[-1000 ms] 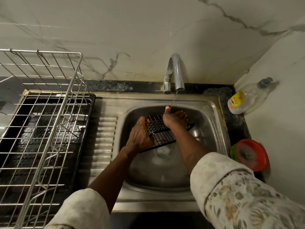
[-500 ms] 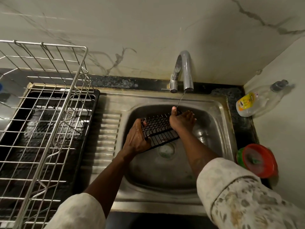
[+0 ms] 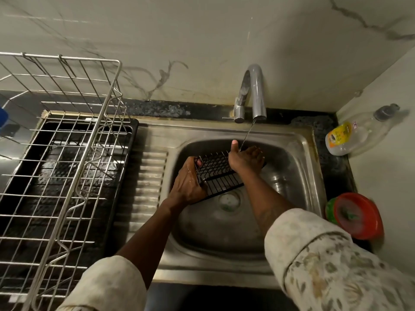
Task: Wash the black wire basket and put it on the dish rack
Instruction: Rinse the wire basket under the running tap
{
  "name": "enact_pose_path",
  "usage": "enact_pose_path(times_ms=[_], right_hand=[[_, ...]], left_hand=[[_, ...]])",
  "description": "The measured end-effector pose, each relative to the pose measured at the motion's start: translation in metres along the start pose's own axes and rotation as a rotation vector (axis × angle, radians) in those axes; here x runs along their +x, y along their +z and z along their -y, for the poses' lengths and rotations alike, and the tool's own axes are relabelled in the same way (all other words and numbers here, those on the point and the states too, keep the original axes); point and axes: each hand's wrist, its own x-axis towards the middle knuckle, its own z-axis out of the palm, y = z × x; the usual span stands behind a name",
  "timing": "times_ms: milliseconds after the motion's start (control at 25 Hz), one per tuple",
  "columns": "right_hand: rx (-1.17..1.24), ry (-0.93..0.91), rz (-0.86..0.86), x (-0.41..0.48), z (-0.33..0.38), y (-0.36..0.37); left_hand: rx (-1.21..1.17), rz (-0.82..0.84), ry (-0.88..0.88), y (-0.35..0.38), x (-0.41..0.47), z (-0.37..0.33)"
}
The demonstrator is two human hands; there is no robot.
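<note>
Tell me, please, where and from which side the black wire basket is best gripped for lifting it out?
Probably its left end rim, from the left: the black wire basket is tilted in the sink, and the left hand curls round that rim wire. The right hand covers the other end.

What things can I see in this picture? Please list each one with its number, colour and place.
black wire basket: one, black, in the sink under the water
stainless steel sink: one, silver, centre
curved chrome tap: one, silver, behind the sink, running thinly
silver wire dish rack: one, silver, left of the sink
black drip tray: one, black, under the rack
clear plastic bottle with yellow label: one, right back corner
red round plastic dish: one, right of the sink
left hand: grips the basket's left end
right hand: rests on the basket, thumb up
</note>
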Motion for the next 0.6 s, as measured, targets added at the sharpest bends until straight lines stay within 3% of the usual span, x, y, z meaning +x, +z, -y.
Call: enact_pose_path(times_ms=[80,280,360,520,600], right_hand=[[0.019,-0.007,-0.015,-0.013,0.006,0.003],[0.008,-0.259,0.000,-0.091,0.040,0.047],[0.005,-0.295,-0.024,-0.077,0.032,0.043],[0.002,-0.034,-0.019,-0.010,-0.006,0.002],[-0.007,-0.002,-0.001,-0.008,-0.008,-0.005]], left_hand=[[-0.010,0.014,0.008,0.000,0.000,0.002],[0.076,0.048,0.073,0.003,0.004,0.014],[0.054,0.058,0.026,0.000,0.001,0.011],[0.010,0.057,-0.033,0.000,-0.007,0.003],[-0.009,0.043,-0.039,-0.003,0.003,-0.007]])
